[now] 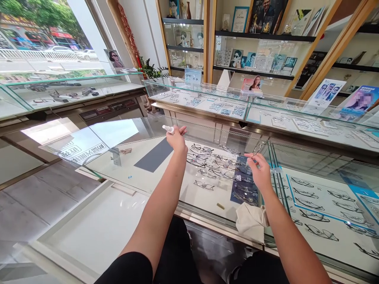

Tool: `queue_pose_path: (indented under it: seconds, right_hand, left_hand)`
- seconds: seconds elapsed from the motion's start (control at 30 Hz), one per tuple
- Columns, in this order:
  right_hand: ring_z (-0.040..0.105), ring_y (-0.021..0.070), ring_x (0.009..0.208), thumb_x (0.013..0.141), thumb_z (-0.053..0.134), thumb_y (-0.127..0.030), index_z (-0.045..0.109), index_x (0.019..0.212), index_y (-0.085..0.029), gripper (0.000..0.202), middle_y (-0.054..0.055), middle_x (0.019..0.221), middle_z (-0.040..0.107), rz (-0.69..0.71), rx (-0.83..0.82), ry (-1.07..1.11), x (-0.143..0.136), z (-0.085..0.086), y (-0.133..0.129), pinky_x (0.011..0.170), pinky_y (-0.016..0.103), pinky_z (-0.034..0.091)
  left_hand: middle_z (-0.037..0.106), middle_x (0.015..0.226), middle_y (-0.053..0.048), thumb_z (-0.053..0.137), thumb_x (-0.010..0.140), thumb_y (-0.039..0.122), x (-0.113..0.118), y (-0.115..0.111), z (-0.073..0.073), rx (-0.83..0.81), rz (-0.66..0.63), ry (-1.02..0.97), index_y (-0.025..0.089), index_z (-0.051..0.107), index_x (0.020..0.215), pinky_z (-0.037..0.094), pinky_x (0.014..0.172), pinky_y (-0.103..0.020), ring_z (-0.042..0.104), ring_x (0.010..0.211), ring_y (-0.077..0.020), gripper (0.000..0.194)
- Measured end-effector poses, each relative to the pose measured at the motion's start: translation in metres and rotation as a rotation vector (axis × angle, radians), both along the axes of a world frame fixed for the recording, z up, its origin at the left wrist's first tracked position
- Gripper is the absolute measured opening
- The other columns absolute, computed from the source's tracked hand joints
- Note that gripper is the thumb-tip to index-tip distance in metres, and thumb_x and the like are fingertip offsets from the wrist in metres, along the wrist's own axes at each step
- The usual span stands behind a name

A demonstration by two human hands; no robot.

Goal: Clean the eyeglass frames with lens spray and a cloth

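My left hand (pixel 177 140) is closed round a small white bottle (pixel 168 129), held above the glass counter top (pixel 142 130); some of its fingers stick out to the right. To the right, my right hand (pixel 260 169) pinches a thin-framed pair of glasses (pixel 258 149), hard to make out against the glass. Under the counter glass, between my two arms, lie several rows of eyeglasses (pixel 204 185). A beige cloth (pixel 251 221) is draped at the counter's near edge, just below my right forearm.
A pulled-out white drawer (pixel 97 232) stands at the near left. Inside the counter lies a dark grey panel (pixel 154 156). More glasses lie in the right-hand case (pixel 321 232). Glass display counters (pixel 195 103) with upright cards stand behind, before wall shelves (pixel 260 71).
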State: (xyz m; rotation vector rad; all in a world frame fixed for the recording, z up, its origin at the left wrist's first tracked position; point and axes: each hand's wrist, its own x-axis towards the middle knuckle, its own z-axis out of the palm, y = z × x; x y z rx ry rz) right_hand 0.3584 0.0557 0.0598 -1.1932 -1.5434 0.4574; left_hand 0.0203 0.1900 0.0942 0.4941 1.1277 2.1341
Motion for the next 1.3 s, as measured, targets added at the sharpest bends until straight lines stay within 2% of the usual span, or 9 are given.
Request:
queue_pose_path:
  seconds: [0.07, 0.17, 0.4, 0.53, 0.63, 0.8, 0.93, 1.13, 1.3]
  right_hand:
    - [0.064, 0.0292, 0.119, 0.104, 0.058, -0.045, 0.083, 0.111, -0.027, 0.032, 0.009, 0.119, 0.075, -0.004, 0.006, 0.022, 0.001, 0.001, 0.000, 0.087, 0.041, 0.046]
    - [0.064, 0.0291, 0.120, 0.106, 0.055, -0.047, 0.083, 0.111, -0.025, 0.035, 0.010, 0.118, 0.073, -0.014, 0.025, 0.056, 0.001, 0.003, 0.000, 0.090, 0.041, 0.048]
    - [0.065, 0.0287, 0.123, 0.108, 0.054, -0.047, 0.081, 0.109, -0.025, 0.034, 0.010, 0.118, 0.073, 0.003, 0.065, 0.095, 0.002, 0.006, 0.001, 0.106, 0.043, 0.046]
    - [0.065, 0.0287, 0.121, 0.108, 0.053, -0.047, 0.080, 0.111, -0.025, 0.035, 0.009, 0.117, 0.073, 0.018, 0.068, 0.089, 0.002, 0.005, 0.002, 0.106, 0.043, 0.045]
    - [0.064, 0.0285, 0.119, 0.108, 0.054, -0.049, 0.081, 0.111, -0.025, 0.036, 0.009, 0.115, 0.072, 0.013, 0.044, 0.100, 0.001, 0.005, 0.001, 0.103, 0.043, 0.046]
    - [0.062, 0.0280, 0.119, 0.107, 0.055, -0.049, 0.081, 0.110, -0.026, 0.034, 0.008, 0.115, 0.071, 0.053, 0.005, 0.126, -0.002, 0.007, -0.002, 0.098, 0.041, 0.045]
    - [0.061, 0.0265, 0.109, 0.107, 0.056, -0.050, 0.081, 0.108, -0.027, 0.034, 0.007, 0.113, 0.070, 0.106, -0.050, 0.138, -0.004, 0.007, -0.004, 0.092, 0.040, 0.044]
    - [0.059, 0.0250, 0.102, 0.105, 0.058, -0.053, 0.083, 0.105, -0.028, 0.035, 0.006, 0.112, 0.070, 0.252, -0.175, 0.204, -0.009, 0.011, -0.007, 0.090, 0.039, 0.043]
    - [0.059, 0.0238, 0.099, 0.104, 0.061, -0.054, 0.083, 0.098, -0.028, 0.035, 0.005, 0.111, 0.072, 0.362, -0.280, 0.297, -0.011, 0.012, -0.008, 0.088, 0.037, 0.044]
  left_hand:
    - [0.054, 0.060, 0.008, 0.076, 0.099, 0.046, 0.017, -0.008, 0.008, 0.066, -0.196, 0.018, 0.021, 0.061, 0.108, 0.040, 0.055, -0.018, 0.056, 0.053, -0.0073, 0.031]
    - [0.031, 0.052, 0.013, 0.082, 0.094, 0.048, 0.047, -0.024, 0.015, 0.153, -0.678, 0.003, 0.021, 0.068, 0.107, 0.041, 0.054, -0.020, 0.037, 0.044, -0.0066, 0.033]
    - [0.069, 0.098, -0.004, 0.091, 0.080, 0.049, 0.098, -0.065, 0.010, 0.155, -1.362, -0.117, 0.019, 0.065, 0.089, 0.063, 0.073, -0.033, 0.070, 0.087, -0.0189, 0.042]
    - [0.054, 0.069, 0.003, 0.087, 0.082, 0.047, 0.104, -0.073, 0.006, 0.153, -1.615, -0.128, 0.021, 0.064, 0.088, 0.043, 0.044, -0.022, 0.051, 0.054, -0.0118, 0.035]
    - [0.035, 0.055, 0.006, 0.071, 0.089, 0.071, 0.099, -0.070, 0.006, 0.158, -1.586, -0.147, 0.020, 0.055, 0.071, 0.026, 0.037, -0.021, 0.031, 0.043, -0.0086, 0.056]
    - [0.018, 0.042, 0.005, 0.023, 0.083, 0.105, 0.092, -0.064, 0.007, 0.091, -1.516, -0.119, 0.023, 0.028, 0.051, 0.023, 0.039, -0.028, 0.021, 0.035, -0.0088, 0.088]
    - [0.017, 0.040, 0.005, 0.019, 0.083, 0.106, 0.096, -0.065, 0.007, 0.095, -1.498, -0.052, 0.024, 0.028, 0.048, 0.024, 0.042, -0.030, 0.020, 0.034, -0.0093, 0.089]
    - [0.039, 0.052, 0.000, 0.039, 0.089, 0.093, 0.112, -0.068, 0.000, 0.125, -1.309, 0.166, 0.021, 0.052, 0.053, 0.035, 0.055, -0.031, 0.043, 0.050, -0.0138, 0.081]
    - [0.047, 0.055, -0.002, 0.052, 0.087, 0.081, 0.125, -0.067, -0.014, 0.062, -1.245, 0.461, 0.020, 0.056, 0.057, 0.032, 0.058, -0.031, 0.044, 0.053, -0.0143, 0.068]
